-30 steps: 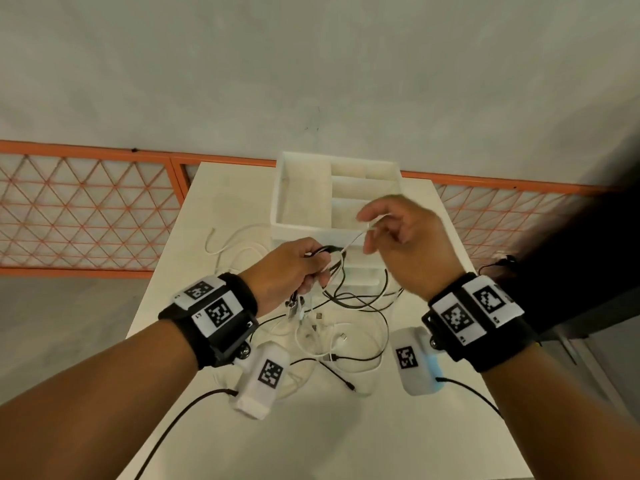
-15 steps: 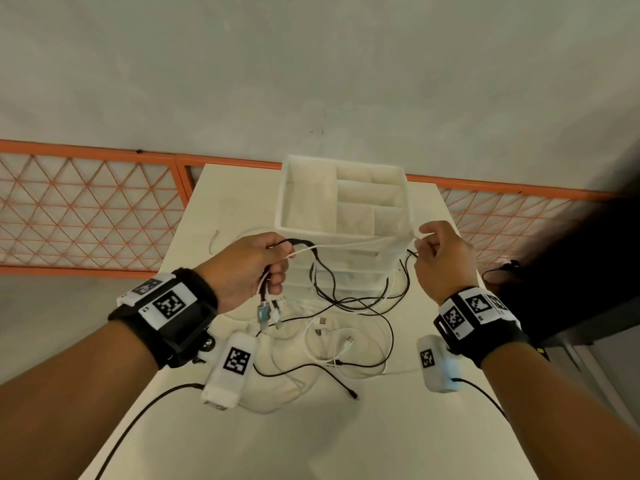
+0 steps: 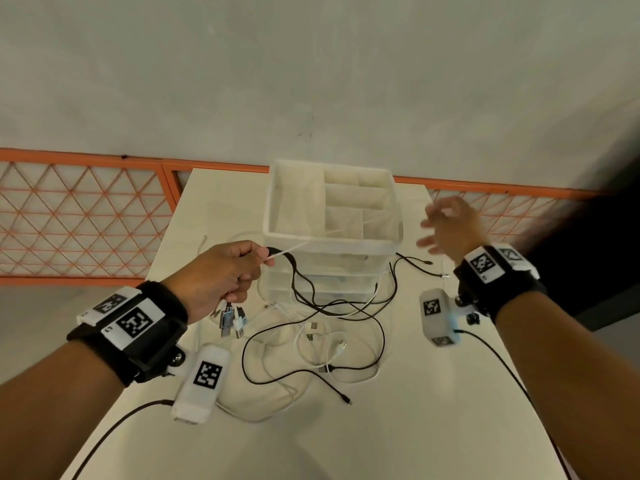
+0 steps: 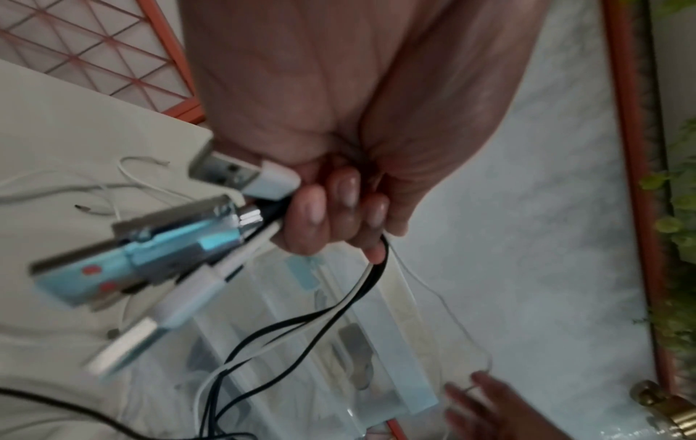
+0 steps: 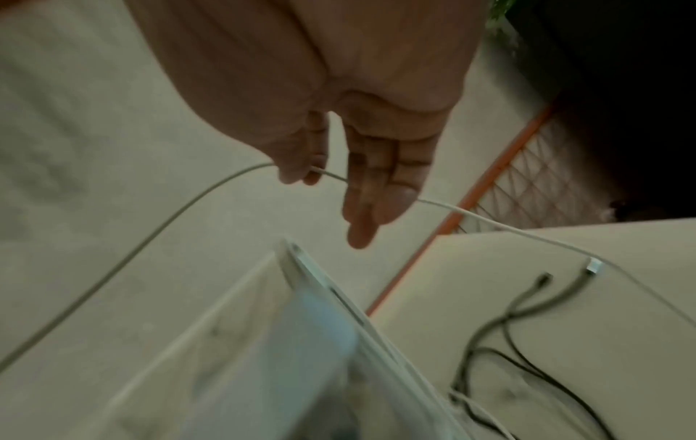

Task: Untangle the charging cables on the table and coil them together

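Note:
My left hand (image 3: 225, 271) grips a bundle of black and white charging cables, and their USB plugs (image 3: 230, 318) hang below the fist. The left wrist view shows the fingers (image 4: 339, 208) curled round the cords, plugs (image 4: 150, 247) sticking out. One thin white cable (image 3: 294, 251) runs taut from that fist across the organiser to my right hand (image 3: 450, 226), which is blurred. In the right wrist view, thumb and forefinger (image 5: 301, 172) pinch this white cable (image 5: 169, 220); the other fingers are straight. A tangle of black and white cables (image 3: 329, 327) lies on the table.
A white compartmented organiser (image 3: 311, 239) with clear drawers stands at the table's middle back. Loose plug ends (image 3: 429, 262) lie to its right. An orange lattice railing (image 3: 86, 216) runs behind the white table (image 3: 381, 427). Wrist camera leads trail over the front of the table.
My hands have drawn apart: the left went left with the bundle, the right went right and up, and the white cable now stretches over the organiser.

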The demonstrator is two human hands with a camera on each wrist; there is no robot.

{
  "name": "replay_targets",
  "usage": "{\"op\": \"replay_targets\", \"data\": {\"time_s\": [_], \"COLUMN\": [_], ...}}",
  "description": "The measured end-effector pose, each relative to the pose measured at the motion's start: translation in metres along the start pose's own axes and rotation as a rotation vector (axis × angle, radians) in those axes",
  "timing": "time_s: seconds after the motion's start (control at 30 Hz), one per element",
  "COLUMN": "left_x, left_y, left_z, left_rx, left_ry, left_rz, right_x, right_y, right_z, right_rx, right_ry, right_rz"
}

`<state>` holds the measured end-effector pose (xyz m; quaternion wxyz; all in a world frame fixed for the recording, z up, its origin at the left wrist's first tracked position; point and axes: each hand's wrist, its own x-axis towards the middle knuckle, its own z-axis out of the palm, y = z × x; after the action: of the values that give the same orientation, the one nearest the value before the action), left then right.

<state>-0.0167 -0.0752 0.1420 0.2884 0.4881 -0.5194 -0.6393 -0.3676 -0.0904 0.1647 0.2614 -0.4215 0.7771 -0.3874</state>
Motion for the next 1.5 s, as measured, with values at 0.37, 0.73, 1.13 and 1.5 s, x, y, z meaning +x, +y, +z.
{"op": "replay_targets", "data": {"time_s": [0.37, 0.73, 1.13, 1.5], "left_x": [0.000, -0.003, -0.021, -0.020], "left_y": [-0.003, 0.013, -0.019, -0.044], "left_z": [0.007, 0.046, 0.032, 0.030], "left_rx": [0.031, 0.352, 0.798, 0.321], "left_ry": [0.045, -0.057, -0.091, 0.196], "left_rz": [-0.014, 0.079, -0.102, -0.115], "right_x": [-0.002, -0.100, -0.100, -0.120], "right_y": [0.062, 0.014, 0.053, 0.133], "right_z": [-0.001, 0.044, 0.086, 0.121], "right_rx": [-0.172, -0.061, -0.220, -0.591], "right_ry": [-0.125, -0.692, -0.360, -0.560], "right_rz": [-0.049, -0.258, -0.474, -0.258]}}
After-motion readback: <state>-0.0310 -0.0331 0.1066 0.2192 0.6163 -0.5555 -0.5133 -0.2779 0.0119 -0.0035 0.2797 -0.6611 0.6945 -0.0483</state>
